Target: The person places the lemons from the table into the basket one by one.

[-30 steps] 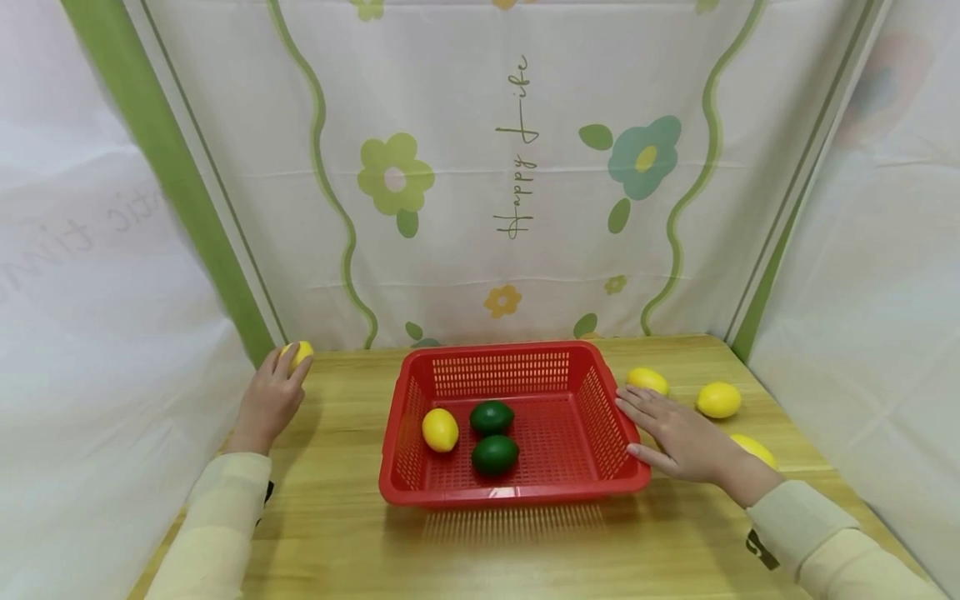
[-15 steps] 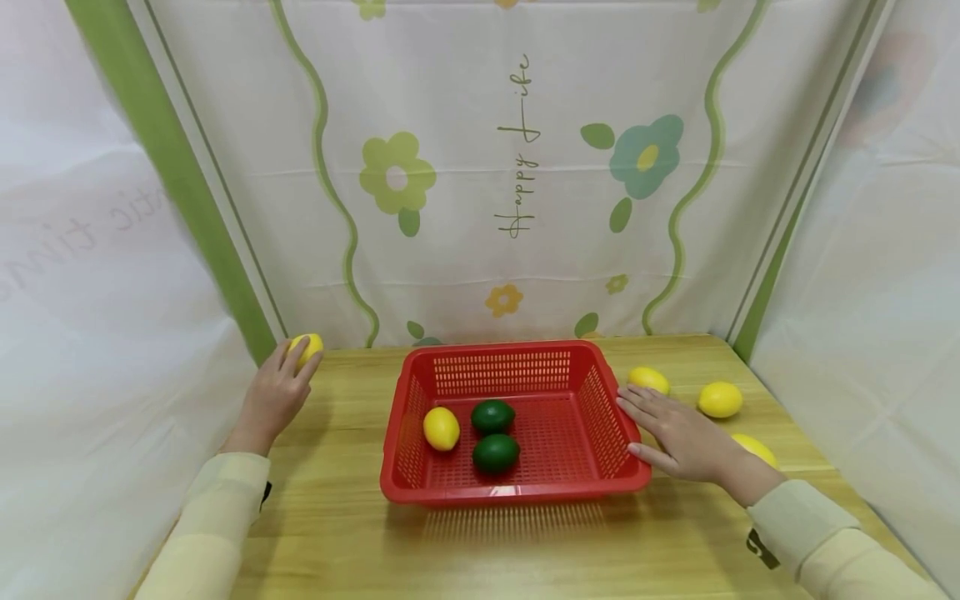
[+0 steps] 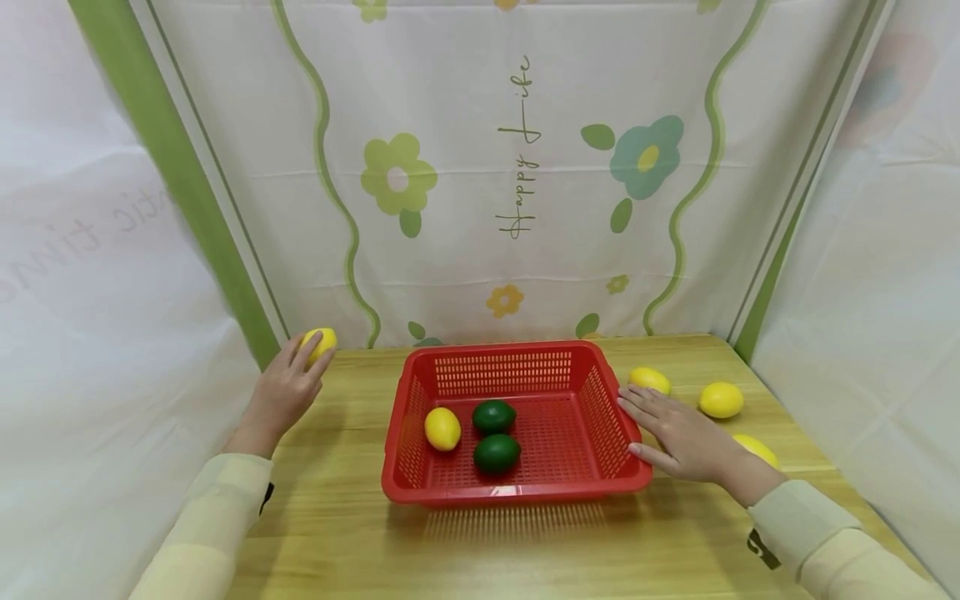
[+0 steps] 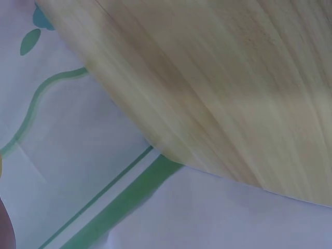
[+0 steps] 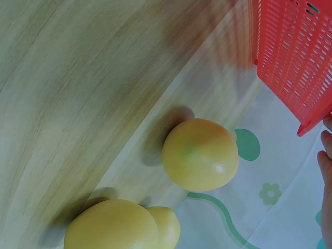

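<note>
My left hand (image 3: 287, 387) holds a yellow lemon (image 3: 322, 342) in its fingers, raised over the far left part of the table. In the left wrist view only slivers of hand and lemon show at the left edge. My right hand (image 3: 678, 433) rests with straight fingers on the right rim of a red plastic basket (image 3: 517, 493). Inside the basket lie another lemon (image 3: 442, 429) and two dark green fruits, one behind (image 3: 493, 416) and one in front (image 3: 497, 454); their kind is unclear, perhaps limes or avocados.
Three lemons lie right of the basket: one behind my right hand (image 3: 649, 381), one farther right (image 3: 721, 400) and one partly hidden by my wrist (image 3: 756, 450). The wooden table (image 3: 330, 533) meets a printed curtain (image 3: 465, 275) at the back, with white fabric at both sides.
My left hand has moved to the right and slightly up with the lemon. The right hand stays on the basket rim, and the basket and its contents have not visibly moved.
</note>
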Demonstrator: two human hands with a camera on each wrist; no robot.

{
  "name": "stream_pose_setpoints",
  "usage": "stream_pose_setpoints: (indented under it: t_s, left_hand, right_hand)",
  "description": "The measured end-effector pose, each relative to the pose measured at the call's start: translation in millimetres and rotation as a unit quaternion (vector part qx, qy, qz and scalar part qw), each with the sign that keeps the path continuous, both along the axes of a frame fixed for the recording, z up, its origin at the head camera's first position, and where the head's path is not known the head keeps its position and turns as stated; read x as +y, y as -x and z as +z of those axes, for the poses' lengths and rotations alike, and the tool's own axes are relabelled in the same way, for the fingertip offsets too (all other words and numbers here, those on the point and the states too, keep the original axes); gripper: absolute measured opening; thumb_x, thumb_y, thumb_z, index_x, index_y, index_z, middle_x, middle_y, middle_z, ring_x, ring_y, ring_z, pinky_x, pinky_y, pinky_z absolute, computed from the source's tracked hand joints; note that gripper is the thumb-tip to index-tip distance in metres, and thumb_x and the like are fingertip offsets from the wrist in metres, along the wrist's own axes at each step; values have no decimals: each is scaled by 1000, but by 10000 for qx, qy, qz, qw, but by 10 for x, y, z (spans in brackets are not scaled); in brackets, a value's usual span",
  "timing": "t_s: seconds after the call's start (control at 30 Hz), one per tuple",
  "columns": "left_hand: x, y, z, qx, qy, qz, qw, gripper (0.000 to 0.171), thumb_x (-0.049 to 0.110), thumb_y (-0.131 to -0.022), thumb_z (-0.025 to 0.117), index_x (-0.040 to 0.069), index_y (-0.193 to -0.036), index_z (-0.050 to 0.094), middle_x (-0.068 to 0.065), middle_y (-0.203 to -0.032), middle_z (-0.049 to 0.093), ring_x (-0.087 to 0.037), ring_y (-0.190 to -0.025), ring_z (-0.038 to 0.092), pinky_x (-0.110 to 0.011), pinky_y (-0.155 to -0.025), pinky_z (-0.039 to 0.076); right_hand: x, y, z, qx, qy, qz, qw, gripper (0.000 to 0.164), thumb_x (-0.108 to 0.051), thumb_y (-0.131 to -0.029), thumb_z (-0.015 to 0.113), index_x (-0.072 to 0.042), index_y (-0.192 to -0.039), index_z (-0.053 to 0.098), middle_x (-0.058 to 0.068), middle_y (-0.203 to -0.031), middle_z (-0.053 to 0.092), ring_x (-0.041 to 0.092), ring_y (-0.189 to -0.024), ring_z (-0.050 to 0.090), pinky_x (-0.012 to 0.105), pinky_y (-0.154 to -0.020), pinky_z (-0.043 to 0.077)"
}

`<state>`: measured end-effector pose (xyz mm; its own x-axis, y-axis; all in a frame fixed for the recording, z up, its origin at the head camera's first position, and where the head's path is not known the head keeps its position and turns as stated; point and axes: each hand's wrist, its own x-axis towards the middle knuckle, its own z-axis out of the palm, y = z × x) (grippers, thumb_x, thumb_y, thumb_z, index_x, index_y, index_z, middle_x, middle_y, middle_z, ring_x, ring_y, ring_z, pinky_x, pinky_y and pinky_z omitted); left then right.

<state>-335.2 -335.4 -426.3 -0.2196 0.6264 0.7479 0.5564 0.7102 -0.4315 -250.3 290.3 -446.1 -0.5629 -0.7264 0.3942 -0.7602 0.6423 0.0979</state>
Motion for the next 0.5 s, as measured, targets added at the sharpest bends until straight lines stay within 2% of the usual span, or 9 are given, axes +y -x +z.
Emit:
stream_pose_setpoints:
  t_s: [0.17, 0.3, 0.4, 0.5]
  left_hand:
    - [72, -39, 81, -27, 141, -58, 9999, 47, -4, -76, 56, -4, -123, 62, -32, -127, 54, -54, -103, 54, -56, -77, 53]
    - [133, -71, 138, -33, 262, -46, 9996, 46, -2, -79, 55, -3, -124, 61, -31, -127, 53, -53, -104, 54, -55, -76, 54]
    - [190, -98, 176, 25, 299, -48, 9995, 45, -1, -80, 55, -2, -124, 62, -30, -127, 54, -52, -105, 55, -53, -74, 55]
    - [248, -118, 206, 126, 305, -63, 9994, 40, 2, -86, 49, 0, -124, 63, -27, -128, 56, -50, -105, 56, -51, -68, 56]
  right_hand:
    - [2, 3, 3, 22, -13, 5, 10000, 65, -36, -92, 64, 6, -138, 49, 21, -143, 46, 42, -130, 43, 22, -115, 4]
    - [0, 2, 7, 26, -13, 20, 10000, 65, -36, -92, 64, 6, -138, 49, 21, -143, 46, 42, -129, 44, 21, -115, 4]
    - [1, 1, 10, 33, -8, 46, 10000, 65, -37, -92, 64, 6, -138, 49, 22, -143, 46, 42, -130, 43, 21, -115, 4]
    - [1, -1, 12, 36, -2, 62, 10000, 65, -37, -92, 64, 6, -138, 49, 22, -143, 47, 42, -130, 43, 21, -115, 4]
